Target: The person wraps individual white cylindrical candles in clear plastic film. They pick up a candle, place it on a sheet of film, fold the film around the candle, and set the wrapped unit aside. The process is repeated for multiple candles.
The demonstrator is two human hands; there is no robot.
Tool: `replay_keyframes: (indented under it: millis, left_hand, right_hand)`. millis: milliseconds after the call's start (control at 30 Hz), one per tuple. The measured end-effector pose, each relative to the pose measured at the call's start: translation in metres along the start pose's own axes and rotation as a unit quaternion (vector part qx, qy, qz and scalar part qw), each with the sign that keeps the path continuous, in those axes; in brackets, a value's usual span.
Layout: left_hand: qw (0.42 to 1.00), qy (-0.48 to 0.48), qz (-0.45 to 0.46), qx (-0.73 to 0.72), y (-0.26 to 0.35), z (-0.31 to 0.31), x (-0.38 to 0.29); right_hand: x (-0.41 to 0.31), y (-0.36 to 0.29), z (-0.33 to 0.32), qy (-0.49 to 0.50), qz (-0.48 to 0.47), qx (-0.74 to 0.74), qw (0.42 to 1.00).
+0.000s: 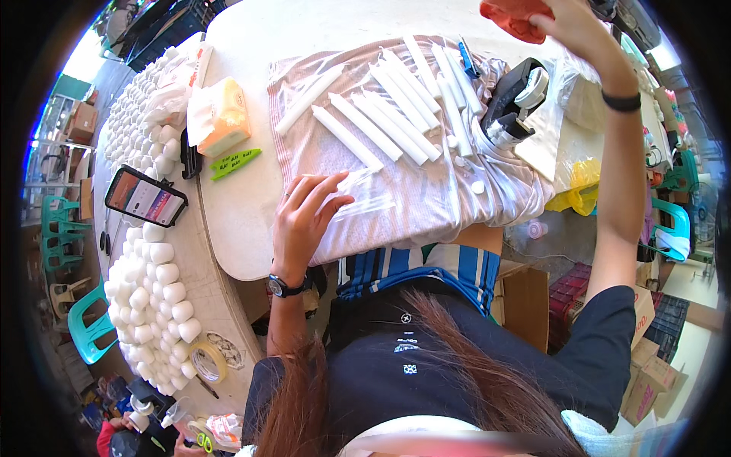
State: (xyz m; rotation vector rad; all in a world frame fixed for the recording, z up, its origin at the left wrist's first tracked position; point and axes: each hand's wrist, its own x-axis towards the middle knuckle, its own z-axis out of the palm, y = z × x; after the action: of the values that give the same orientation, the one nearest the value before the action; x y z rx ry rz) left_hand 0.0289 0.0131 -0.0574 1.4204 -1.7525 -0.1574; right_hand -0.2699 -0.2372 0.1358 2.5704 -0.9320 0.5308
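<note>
Several white candles [400,108] lie in loose groups on a plastic-covered striped cloth [354,205] on the white table. Just below the nearest candles, my left hand [305,211] is raised over the cloth's left part, fingers apart and holding nothing. My right hand [565,25] is at the top right, far from the candles, with its fingers on a red-orange cloth or bag [517,20]. Right of the candles are a blue-handled tool [468,60] and a black and white device [519,94]. Small white discs [478,187] rest on the plastic.
Left of the cloth are an orange tissue pack [225,117] and green clay packets [235,164]. A phone [147,196], masking tape [208,362] and heaped white rounded pieces [151,303] occupy the left table. A yellow plastic bag [578,185] hangs at the right edge.
</note>
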Motion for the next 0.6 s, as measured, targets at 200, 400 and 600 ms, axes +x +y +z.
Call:
replay_keyframes:
  millis: [200, 400, 600]
  left_hand:
    - [0.992, 0.105, 0.062, -0.038, -0.001, -0.003, -0.003]
    - [0.992, 0.103, 0.061, -0.051, -0.002, -0.001, -0.004]
    - [0.991, 0.108, 0.047, -0.068, -0.003, 0.001, -0.001]
  right_hand:
    - [-0.042, -0.13, 0.07, -0.136, 0.13, 0.264, 0.946]
    - [-0.039, -0.226, 0.138, -0.136, 0.171, 0.062, 0.974]
    - [-0.006, -0.223, 0.141, -0.294, 0.214, 0.056, 0.93]
